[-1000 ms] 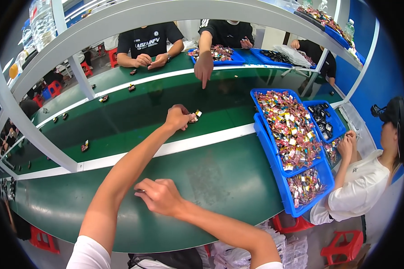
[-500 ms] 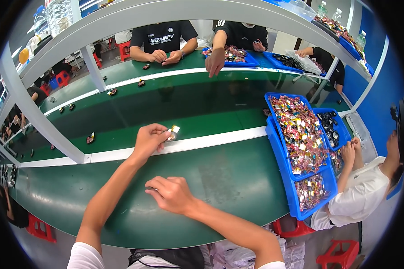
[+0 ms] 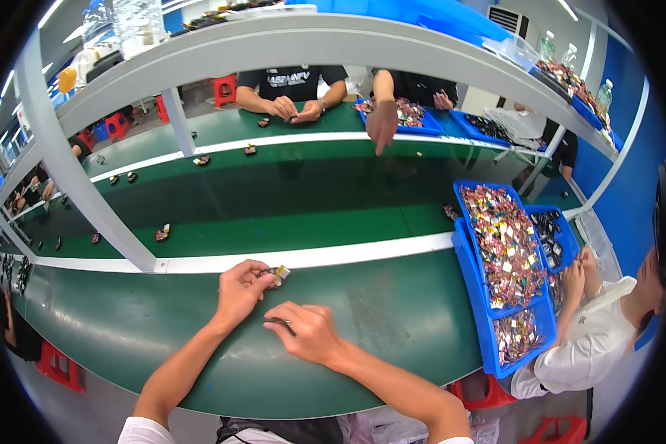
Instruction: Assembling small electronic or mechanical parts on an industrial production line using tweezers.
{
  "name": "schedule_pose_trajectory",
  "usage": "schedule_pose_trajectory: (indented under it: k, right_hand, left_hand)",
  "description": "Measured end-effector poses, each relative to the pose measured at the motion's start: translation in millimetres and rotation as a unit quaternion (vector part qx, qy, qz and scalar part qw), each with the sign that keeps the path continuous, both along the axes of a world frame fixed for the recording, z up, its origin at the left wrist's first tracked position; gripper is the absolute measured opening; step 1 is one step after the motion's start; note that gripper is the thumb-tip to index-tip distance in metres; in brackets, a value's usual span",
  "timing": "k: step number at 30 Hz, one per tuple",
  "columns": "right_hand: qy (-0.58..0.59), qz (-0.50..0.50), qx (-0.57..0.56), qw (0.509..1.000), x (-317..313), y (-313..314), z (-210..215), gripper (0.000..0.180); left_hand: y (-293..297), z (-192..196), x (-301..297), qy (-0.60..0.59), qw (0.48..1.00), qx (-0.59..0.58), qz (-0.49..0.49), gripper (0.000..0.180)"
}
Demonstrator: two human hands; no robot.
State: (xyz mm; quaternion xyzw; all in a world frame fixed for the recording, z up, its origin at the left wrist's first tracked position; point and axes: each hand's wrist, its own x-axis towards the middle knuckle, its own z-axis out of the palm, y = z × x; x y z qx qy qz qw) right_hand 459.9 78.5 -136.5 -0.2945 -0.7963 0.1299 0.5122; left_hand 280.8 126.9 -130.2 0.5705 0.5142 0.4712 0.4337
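Note:
My left hand [image 3: 238, 294] is closed, pinching a small electronic part [image 3: 279, 276] with a white and yellow piece and dark reddish parts. It holds the part above the green worktop [image 3: 392, 340], just on my side of the white rail [image 3: 348, 251]. Nearer to me and slightly to the right, my right hand [image 3: 312, 333] is curled around a thin dark tool [image 3: 280, 323], which looks like tweezers. The tool's tip points left, apart from the part. My fingers hide much of both things.
At the right, blue trays [image 3: 462, 255] hold heaps of similar small parts, and a person in white works beside them. Beyond the rail, scattered parts such as a dark one [image 3: 162, 233] lie on the green belt [image 3: 311, 237]. People sit opposite, beneath a grey shelf frame [image 3: 274, 44].
My left hand has come back toward me from over the rail with the part in its fingers. My right hand keeps the tool and is now closer to the left. The view has shifted.

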Motion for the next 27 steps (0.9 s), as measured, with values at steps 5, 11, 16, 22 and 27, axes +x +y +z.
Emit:
schedule_pose_trajectory:
  k: [5,11,16,22,27]
  right_hand:
    - [0.03,-0.006,0.001,1.0,1.9,-2.8,4.5,0.011]
    - [0.033,-0.057,-0.081,0.994,6.4,-5.5,3.8,0.011]
    - [0.142,-0.105,-0.221,0.959,13.6,9.8,-10.6,0.009]
    - [0.199,-0.032,-0.327,0.923,15.8,13.0,-16.1,0.011]
    - [0.219,0.007,-0.35,0.911,16.5,15.7,-8.0,0.011]
  left_hand:
    - [2.5,-8.2,2.5,-0.033,0.999,0.0,-0.011,0.017]
    - [2.4,-15.3,-13.4,-0.172,0.985,-0.007,-0.018,0.019]
    - [-11.6,-7.4,-31.9,-0.15,0.973,-0.048,-0.169,0.01]
    - [-19.7,-8.8,-23.2,-0.094,0.959,-0.076,-0.257,0.018]
    - [-20.6,-10.5,-17.3,-0.062,0.953,-0.055,-0.292,0.018]
